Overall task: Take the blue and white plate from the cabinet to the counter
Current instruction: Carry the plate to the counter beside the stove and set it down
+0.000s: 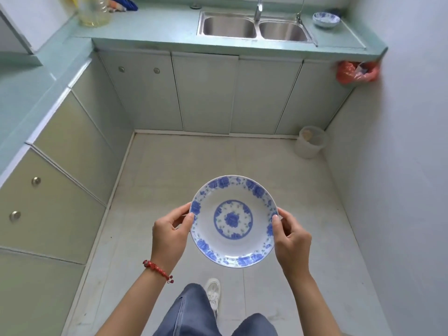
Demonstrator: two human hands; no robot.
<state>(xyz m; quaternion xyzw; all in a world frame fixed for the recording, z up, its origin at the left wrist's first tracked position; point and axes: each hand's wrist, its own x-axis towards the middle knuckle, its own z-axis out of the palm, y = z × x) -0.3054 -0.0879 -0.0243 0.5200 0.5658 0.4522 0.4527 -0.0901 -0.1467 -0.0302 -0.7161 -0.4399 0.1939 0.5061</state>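
The blue and white plate (233, 241) has a flowered rim and a blue ring in its middle. It is held level over the tiled floor, in front of my body. My left hand (169, 235), with a red bracelet at the wrist, pinches the plate's left rim. My right hand (291, 238) grips the right rim, thumb on top. The pale green counter (155, 27) runs along the far wall and down the left side. Its lower cabinet doors (206, 93) are all closed.
A double steel sink (254, 29) with a tap is set in the far counter. A blue and white bowl (326, 19) stands right of it, a big plastic jug (95, 12) at the left. A white bin (311, 141) stands on the floor; a red bag (356, 72) hangs at the counter's right end.
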